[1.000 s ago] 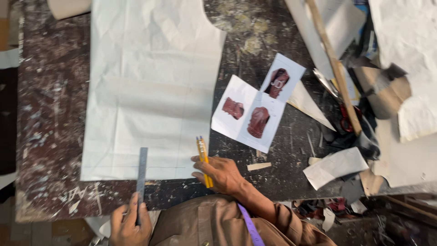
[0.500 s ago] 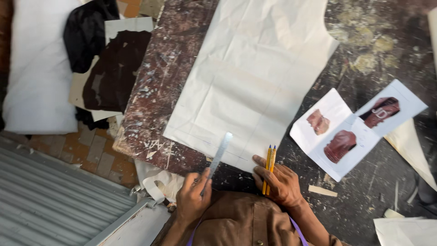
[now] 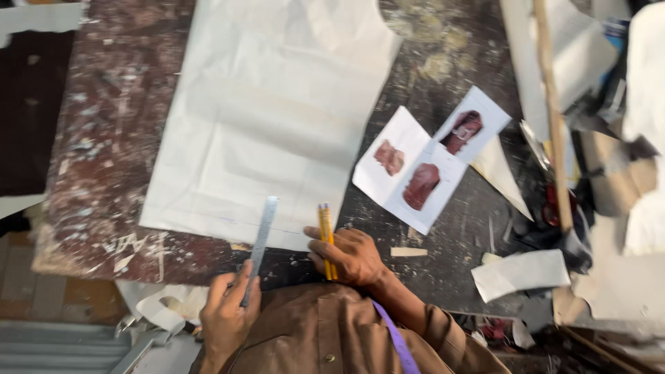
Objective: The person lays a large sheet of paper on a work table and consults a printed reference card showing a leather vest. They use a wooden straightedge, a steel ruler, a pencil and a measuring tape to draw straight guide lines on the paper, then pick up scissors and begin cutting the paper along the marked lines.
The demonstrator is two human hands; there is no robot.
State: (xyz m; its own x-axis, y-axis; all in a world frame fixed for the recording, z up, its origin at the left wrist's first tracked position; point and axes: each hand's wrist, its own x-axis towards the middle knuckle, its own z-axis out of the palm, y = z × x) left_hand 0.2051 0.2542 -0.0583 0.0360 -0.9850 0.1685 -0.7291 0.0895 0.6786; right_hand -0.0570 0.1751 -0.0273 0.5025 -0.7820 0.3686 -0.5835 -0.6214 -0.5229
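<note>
Stained worktable [image 3: 104, 138]: white paper sheet [image 3: 277, 118], photo leaflet [image 3: 429, 163].

Paint-spattered dark worktable [image 3: 104, 138] above tiled floor [image 3: 28, 291]

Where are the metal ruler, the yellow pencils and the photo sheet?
metal ruler [image 3: 263, 239], head view, middle of the blade.
yellow pencils [image 3: 324, 220], head view, shafts above the fingers.
photo sheet [image 3: 429, 161], head view, centre fold.

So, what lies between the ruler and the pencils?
In the head view, only the bottom edge of the white paper sheet and a strip of dark table lie between the ruler and the pencils.
</note>
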